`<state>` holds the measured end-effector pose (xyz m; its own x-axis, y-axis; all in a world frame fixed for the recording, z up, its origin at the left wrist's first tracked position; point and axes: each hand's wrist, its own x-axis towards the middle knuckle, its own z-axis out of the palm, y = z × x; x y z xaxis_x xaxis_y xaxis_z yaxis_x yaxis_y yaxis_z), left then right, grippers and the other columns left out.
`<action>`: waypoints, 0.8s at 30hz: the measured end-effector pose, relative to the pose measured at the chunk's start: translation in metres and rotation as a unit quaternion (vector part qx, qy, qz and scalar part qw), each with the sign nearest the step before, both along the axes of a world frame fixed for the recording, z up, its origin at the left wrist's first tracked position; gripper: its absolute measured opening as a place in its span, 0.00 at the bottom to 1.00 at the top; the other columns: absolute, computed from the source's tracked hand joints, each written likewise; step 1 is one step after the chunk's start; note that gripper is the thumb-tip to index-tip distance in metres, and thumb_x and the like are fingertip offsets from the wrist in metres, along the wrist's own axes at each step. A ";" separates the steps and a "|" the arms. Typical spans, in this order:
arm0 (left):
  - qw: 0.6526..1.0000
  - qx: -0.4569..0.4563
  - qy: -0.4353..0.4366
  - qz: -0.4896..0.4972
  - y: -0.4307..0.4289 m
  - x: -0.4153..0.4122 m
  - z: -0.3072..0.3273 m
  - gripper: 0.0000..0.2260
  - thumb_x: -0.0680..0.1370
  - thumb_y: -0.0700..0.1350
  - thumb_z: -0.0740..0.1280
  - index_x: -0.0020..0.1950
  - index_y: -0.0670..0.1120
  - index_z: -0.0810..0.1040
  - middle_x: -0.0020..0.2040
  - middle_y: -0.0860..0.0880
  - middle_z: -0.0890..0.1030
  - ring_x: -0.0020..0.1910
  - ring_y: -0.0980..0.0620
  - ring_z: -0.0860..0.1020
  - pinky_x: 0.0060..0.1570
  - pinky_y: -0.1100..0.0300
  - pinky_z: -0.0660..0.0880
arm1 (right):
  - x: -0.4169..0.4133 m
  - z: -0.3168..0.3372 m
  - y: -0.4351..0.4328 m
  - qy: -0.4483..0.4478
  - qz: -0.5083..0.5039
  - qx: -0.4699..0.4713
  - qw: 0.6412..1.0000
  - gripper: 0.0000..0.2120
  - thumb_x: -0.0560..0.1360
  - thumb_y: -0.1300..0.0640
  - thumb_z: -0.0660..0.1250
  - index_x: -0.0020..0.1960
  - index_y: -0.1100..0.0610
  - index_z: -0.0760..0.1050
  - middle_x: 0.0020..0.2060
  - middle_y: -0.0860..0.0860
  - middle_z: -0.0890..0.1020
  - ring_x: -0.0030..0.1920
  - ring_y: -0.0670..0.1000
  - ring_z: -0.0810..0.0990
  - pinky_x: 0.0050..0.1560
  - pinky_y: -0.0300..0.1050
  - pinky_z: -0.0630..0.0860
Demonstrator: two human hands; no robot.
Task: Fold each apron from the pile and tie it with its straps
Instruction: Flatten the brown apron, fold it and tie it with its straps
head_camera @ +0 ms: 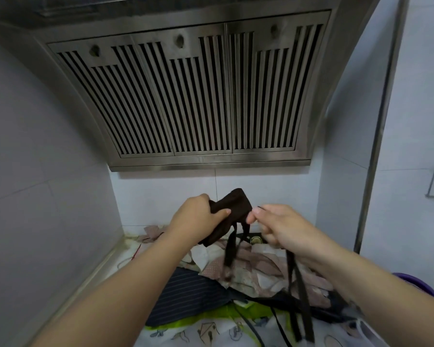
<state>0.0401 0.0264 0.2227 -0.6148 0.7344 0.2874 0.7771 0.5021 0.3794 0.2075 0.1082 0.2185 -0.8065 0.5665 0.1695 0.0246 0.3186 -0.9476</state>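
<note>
A folded dark brown apron (pixel 233 204) is held up in the air above the counter. My left hand (pixel 198 216) grips the bundle from its left side, thumb across the front. My right hand (pixel 276 226) pinches one of its dark straps (pixel 298 291), which hangs down from my fist toward the lower right. Another strap (pixel 229 249) dangles loose from the bundle's underside. Below lies the pile of aprons (pixel 248 274): a pink patchwork one, a dark striped one (pixel 186 299) and a white printed one with green trim (pixel 211 329).
A stainless steel range hood (pixel 186 96) hangs right above the hands. Tiled walls close in on the left and behind. A metal pole (pixel 378 121) runs down the right side, and a purple basin rim (pixel 421 284) shows at the right edge.
</note>
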 end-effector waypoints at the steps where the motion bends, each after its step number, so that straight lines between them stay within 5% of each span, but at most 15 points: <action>1: 0.999 -0.018 0.037 -0.008 -0.002 0.002 0.003 0.18 0.76 0.60 0.65 0.50 0.45 0.72 0.43 0.48 0.77 0.41 0.50 0.77 0.37 0.58 0.74 | 0.004 0.006 0.006 -0.041 -0.015 0.124 0.991 0.15 0.82 0.55 0.55 0.41 0.54 0.75 0.23 0.44 0.65 0.20 0.42 0.62 0.24 0.33 0.59; 3: 0.991 -0.070 0.105 -0.048 -0.006 0.006 0.007 0.18 0.76 0.60 0.64 0.53 0.46 0.71 0.45 0.49 0.77 0.42 0.50 0.77 0.39 0.57 0.76 | 0.012 0.021 0.017 -0.105 -0.014 0.374 0.921 0.14 0.81 0.51 0.56 0.39 0.50 0.73 0.26 0.43 0.71 0.26 0.42 0.70 0.31 0.36 0.66; 5: 0.971 -0.138 0.154 -0.121 -0.010 0.016 0.010 0.17 0.77 0.58 0.64 0.56 0.46 0.70 0.48 0.48 0.77 0.43 0.49 0.76 0.42 0.55 0.76 | 0.014 0.036 0.022 -0.169 0.011 0.573 0.802 0.12 0.81 0.46 0.54 0.41 0.47 0.68 0.30 0.43 0.72 0.34 0.46 0.72 0.37 0.43 0.69; 7: 0.946 -0.185 0.180 -0.197 -0.014 0.031 0.012 0.15 0.79 0.55 0.63 0.58 0.46 0.70 0.52 0.47 0.77 0.45 0.49 0.75 0.44 0.54 0.74 | 0.013 0.046 0.027 -0.185 0.014 0.648 0.738 0.13 0.80 0.42 0.52 0.43 0.47 0.68 0.33 0.43 0.71 0.37 0.46 0.70 0.38 0.44 0.67; 9: 0.922 -0.192 0.220 -0.254 -0.019 0.045 0.013 0.14 0.79 0.53 0.62 0.60 0.46 0.69 0.55 0.48 0.76 0.49 0.49 0.74 0.45 0.56 0.72 | 0.011 0.049 0.034 -0.171 0.016 0.669 0.723 0.16 0.79 0.40 0.52 0.45 0.48 0.72 0.35 0.42 0.71 0.38 0.45 0.68 0.38 0.44 0.65; 12: 0.904 -0.145 0.240 -0.321 -0.030 0.053 0.012 0.12 0.79 0.51 0.63 0.59 0.48 0.68 0.57 0.50 0.73 0.55 0.51 0.71 0.51 0.56 0.71 | 0.014 0.041 0.041 -0.116 0.037 0.663 0.738 0.25 0.75 0.32 0.47 0.44 0.49 0.74 0.33 0.41 0.71 0.36 0.43 0.69 0.37 0.44 0.68; 14: 0.909 -0.091 0.197 -0.357 -0.039 0.052 0.014 0.08 0.79 0.49 0.64 0.56 0.50 0.69 0.52 0.55 0.72 0.53 0.57 0.69 0.52 0.59 0.70 | 0.013 0.032 0.047 -0.080 0.052 0.605 0.791 0.29 0.73 0.31 0.46 0.41 0.51 0.74 0.31 0.44 0.74 0.34 0.43 0.72 0.37 0.43 0.71; 18: 0.924 0.052 0.085 -0.368 -0.052 0.052 0.023 0.12 0.77 0.46 0.68 0.60 0.52 0.74 0.49 0.59 0.75 0.48 0.63 0.71 0.51 0.69 0.69 | 0.011 0.028 0.037 0.024 0.058 0.361 0.931 0.23 0.76 0.41 0.59 0.32 0.57 0.71 0.24 0.43 0.72 0.29 0.39 0.72 0.34 0.32 0.67; 20: 0.928 0.103 0.034 -0.358 -0.055 0.052 0.027 0.12 0.76 0.44 0.69 0.57 0.54 0.75 0.49 0.59 0.78 0.48 0.63 0.75 0.49 0.68 0.72 | 0.012 0.021 0.028 0.034 0.091 0.225 0.969 0.23 0.78 0.55 0.62 0.25 0.48 0.72 0.18 0.40 0.72 0.24 0.34 0.72 0.33 0.31 0.67; 21: 0.929 0.127 -0.006 -0.348 -0.057 0.052 0.027 0.12 0.75 0.42 0.70 0.54 0.55 0.75 0.48 0.58 0.79 0.47 0.62 0.77 0.48 0.68 0.74 | 0.012 0.013 0.021 0.022 0.073 0.171 0.982 0.31 0.77 0.59 0.64 0.16 0.44 0.70 0.15 0.37 0.70 0.24 0.30 0.72 0.33 0.29 0.69; 22: 0.928 0.150 -0.053 -0.338 -0.056 0.052 0.028 0.12 0.74 0.39 0.71 0.51 0.54 0.75 0.46 0.57 0.79 0.46 0.61 0.79 0.46 0.67 0.75 | 0.011 0.003 0.017 0.030 0.063 0.154 0.986 0.31 0.74 0.53 0.69 0.13 0.41 0.68 0.15 0.34 0.70 0.25 0.27 0.72 0.34 0.24 0.70; 24: 0.920 0.178 -0.143 -0.317 -0.053 0.053 0.027 0.12 0.73 0.36 0.71 0.49 0.51 0.74 0.44 0.54 0.80 0.42 0.60 0.81 0.42 0.66 0.77 | 0.007 -0.027 0.027 0.170 0.096 0.099 0.976 0.07 0.60 0.39 0.76 0.28 0.39 0.81 0.29 0.32 0.80 0.33 0.27 0.76 0.37 0.19 0.69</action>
